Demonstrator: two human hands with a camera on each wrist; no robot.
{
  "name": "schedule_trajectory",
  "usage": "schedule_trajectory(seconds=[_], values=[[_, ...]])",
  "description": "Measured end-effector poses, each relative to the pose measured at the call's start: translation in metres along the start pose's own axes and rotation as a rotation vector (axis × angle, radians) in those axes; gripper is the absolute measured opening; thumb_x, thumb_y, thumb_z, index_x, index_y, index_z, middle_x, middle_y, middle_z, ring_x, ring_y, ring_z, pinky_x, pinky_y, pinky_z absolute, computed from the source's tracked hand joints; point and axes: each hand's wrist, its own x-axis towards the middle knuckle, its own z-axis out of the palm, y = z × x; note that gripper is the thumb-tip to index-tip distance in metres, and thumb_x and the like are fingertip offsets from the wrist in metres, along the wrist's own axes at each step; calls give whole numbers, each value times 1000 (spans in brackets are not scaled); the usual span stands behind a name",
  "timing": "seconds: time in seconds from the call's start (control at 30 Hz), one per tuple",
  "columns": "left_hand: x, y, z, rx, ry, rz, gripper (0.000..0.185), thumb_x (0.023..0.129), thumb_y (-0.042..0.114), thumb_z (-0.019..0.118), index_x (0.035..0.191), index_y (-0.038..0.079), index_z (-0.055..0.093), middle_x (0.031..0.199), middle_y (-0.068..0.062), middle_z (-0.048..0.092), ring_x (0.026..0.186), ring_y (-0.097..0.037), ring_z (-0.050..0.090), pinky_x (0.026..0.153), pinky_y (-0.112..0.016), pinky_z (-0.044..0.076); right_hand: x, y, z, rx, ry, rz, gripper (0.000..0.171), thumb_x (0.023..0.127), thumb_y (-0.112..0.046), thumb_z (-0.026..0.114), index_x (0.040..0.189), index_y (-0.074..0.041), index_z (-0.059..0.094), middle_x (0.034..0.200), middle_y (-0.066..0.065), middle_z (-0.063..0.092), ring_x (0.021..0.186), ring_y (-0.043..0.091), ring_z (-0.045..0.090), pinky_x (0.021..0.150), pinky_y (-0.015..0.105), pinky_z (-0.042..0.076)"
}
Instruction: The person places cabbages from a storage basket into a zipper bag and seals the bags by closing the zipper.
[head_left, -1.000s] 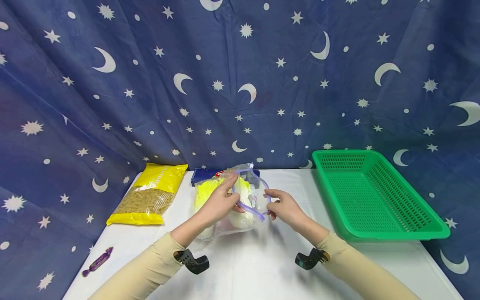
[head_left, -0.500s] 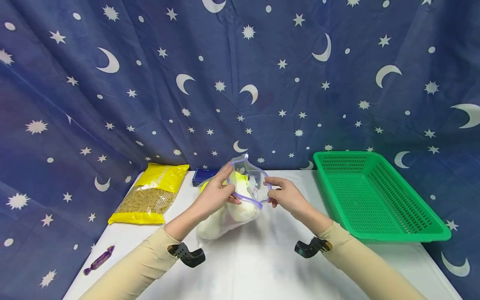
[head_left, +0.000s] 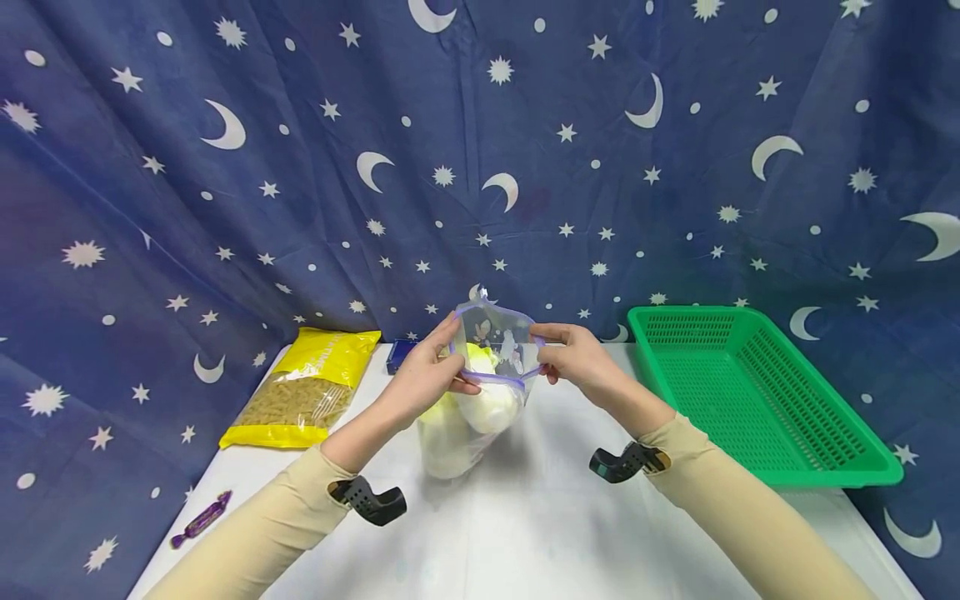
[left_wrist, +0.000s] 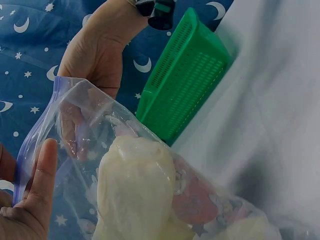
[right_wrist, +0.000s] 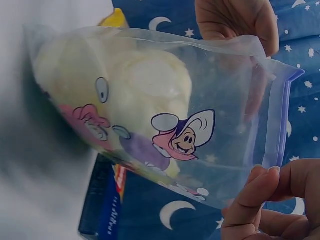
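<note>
Clear crinkly zip bag (head_left: pixel 480 375) w/ purple seal strip, pale lumpy cabbage (head_left: pixel 480 404) inside, held up over the white table (head_left: pixel 525 517). Left hand (head_left: pixel 423 379) and right hand (head_left: pixel 577 358) each pinch a side of the mouth. Right wrist cam shows a cartoon print (right_wrist: pixel 185 132); head cam shows the green mesh basket (head_left: pixel 750 392) + pasta pack (head_left: pixel 303 392).

zip bag (head_left: pixel 480 392) mid-table between both hands, pasta packet (head_left: pixel 303 389) left, basket (head_left: pixel 750 392) right, candy (head_left: pixel 199 519) front-left
</note>
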Motion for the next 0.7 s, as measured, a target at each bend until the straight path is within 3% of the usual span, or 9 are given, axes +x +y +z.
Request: schedule_trajectory(seconds=[0.47, 0.7], values=[[0, 17, -3, -38, -6, 7, 73, 94, 2, 46, 162, 5, 20, 170, 6, 10, 83, -20, 73, 80, -36, 62, 8, -35, -20, -108, -71, 13, 61, 90, 1, 54, 150, 2, 47, 130, 20, 58, 73, 21, 51, 63, 28, 45], [-3, 26, -3, -44, -2, -21, 73, 95, 3, 47, 163, 11, 21, 169, 7, 14, 85, -22, 72, 81, -37, 62, 11, -51, -28, -159, -108, 3, 61, 90, 2, 56, 150, 1, 48, 138, 20, 57, 74, 23, 53, 62, 28, 46]])
